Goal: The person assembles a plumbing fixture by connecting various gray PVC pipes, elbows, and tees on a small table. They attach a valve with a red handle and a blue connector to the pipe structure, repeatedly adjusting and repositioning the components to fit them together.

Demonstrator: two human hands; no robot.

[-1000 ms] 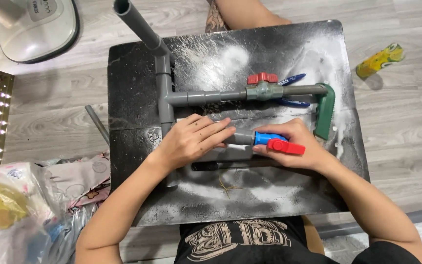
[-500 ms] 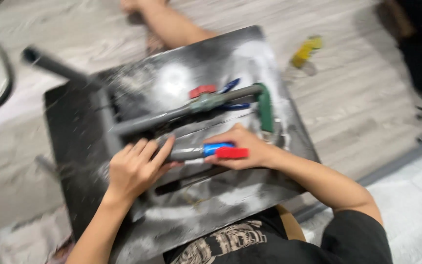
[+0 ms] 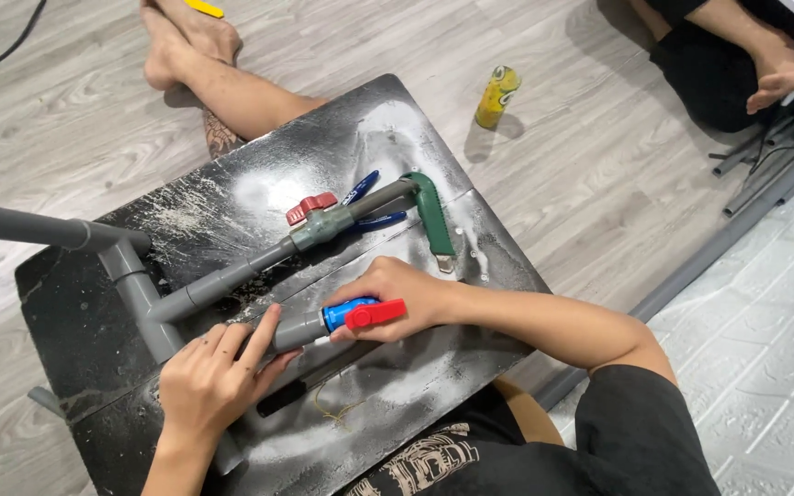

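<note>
Head view: The right hand [image 3: 406,298] is clamped around a blue ball valve [image 3: 349,313] with a red lever handle [image 3: 376,314], near the middle of the black bench [image 3: 75,321]. The left hand [image 3: 209,377] is closed on the grey pipe stub [image 3: 298,329] that enters the valve, index finger laid along the pipe. Valve and stub are held just above the dusty bench top, toward its near edge.

Behind them, a second grey pipe run [image 3: 232,276] lies diagonally across the bench. It carries a grey valve with a red handle [image 3: 312,209] and joins a grey tee [image 3: 135,276] at the left edge. A green-handled saw [image 3: 436,216] lies near the right edge, with blue-handled pliers [image 3: 369,207] beside it.

On the floor beyond the far right corner stands a yellow can [image 3: 496,95]. Another person's legs [image 3: 204,64] rest at the far edge.
</note>
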